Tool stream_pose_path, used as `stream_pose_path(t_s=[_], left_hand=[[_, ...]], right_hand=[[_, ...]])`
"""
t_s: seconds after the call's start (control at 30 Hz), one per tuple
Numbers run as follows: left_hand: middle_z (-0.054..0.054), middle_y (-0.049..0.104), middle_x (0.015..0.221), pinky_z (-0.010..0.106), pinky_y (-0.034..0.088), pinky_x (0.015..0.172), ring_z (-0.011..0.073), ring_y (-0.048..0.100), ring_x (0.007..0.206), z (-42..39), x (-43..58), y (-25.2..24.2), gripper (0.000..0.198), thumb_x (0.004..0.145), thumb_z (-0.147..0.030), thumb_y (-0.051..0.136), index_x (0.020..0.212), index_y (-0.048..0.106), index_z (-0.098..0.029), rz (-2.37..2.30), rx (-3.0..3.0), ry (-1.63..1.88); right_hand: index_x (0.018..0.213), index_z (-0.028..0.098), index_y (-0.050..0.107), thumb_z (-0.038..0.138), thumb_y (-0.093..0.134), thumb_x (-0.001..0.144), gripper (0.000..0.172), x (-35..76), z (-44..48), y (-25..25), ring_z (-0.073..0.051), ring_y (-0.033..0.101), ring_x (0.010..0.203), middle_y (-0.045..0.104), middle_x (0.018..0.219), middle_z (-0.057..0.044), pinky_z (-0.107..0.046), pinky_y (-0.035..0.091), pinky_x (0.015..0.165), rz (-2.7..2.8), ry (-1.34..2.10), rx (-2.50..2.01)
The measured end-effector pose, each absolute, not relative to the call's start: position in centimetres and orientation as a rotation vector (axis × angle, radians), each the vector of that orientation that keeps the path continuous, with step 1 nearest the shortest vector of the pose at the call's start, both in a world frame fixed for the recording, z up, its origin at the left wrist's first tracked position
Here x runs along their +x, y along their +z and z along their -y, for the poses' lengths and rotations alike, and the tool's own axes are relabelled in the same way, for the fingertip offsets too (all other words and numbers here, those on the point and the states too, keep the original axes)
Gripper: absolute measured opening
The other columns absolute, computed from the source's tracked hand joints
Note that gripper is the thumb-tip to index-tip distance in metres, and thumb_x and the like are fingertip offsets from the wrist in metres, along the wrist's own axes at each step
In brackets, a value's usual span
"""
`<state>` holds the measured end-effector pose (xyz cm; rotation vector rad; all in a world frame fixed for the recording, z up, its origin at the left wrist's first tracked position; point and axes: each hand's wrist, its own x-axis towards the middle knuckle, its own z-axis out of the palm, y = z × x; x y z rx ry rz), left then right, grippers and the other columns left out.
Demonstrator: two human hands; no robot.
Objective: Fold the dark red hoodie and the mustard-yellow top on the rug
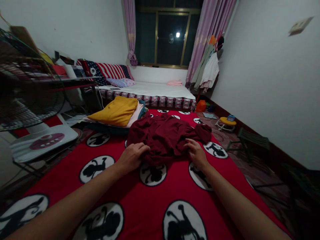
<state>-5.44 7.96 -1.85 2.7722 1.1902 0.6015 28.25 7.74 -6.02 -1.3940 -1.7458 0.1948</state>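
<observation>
A dark maroon garment, seemingly a long-sleeved top (pixel 165 133), lies crumpled on a red blanket (pixel 150 203) with round black-and-white figures. My left hand (pixel 135 155) is closed on the garment's near left edge, its fingers curled over the cloth. At the near right edge, my right hand (pixel 197 154) has its fingers bent a little and apart, the tips at the cloth. A sleeve (pixel 203 132) stretches out past that hand to the right. Beyond my left hand lies a pile of folded clothes with a mustard-yellow garment (pixel 120 111) on top.
At left stand a fan (pixel 30 100) with a white base (pixel 45 141) and a cluttered desk (pixel 77 78). A bed (pixel 150 88) spans the far end below a window. Along the right are a yellow-topped stool (pixel 227 121), a dark folding stool (pixel 252 138) and hanging clothes (pixel 210 71).
</observation>
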Motion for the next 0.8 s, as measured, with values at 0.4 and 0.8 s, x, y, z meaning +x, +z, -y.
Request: stream_pose_path(t_s=[0.4,0.8], left_hand=[[-0.001,0.059,0.105,0.033,0.046,0.085,0.0194,0.056,0.092,-11.5,-24.0,4.5,0.036,0.077,-0.014,0.044,0.101,0.069,-0.025,-1.857,2.712,0.741],[0.006,0.048,0.137,0.037,0.039,0.101,0.0243,0.048,0.122,-4.8,-11.4,-0.8,0.049,0.083,-0.036,0.059,0.131,0.053,-0.03,-1.164,2.867,0.261]], right_hand=[[0.086,0.021,0.07,0.036,0.065,0.068,0.024,33.0,-3.6,-0.9,-0.021,0.062,0.079,0.07,0.081,-0.002,-0.035,0.051,0.075,1.102,0.471,-1.203],[0.126,0.023,0.055,0.009,0.057,0.065,0.063,33.8,-2.2,-6.3,-0.025,0.048,0.125,0.052,0.134,-0.01,-0.044,0.036,0.107,2.077,0.383,-1.314]])
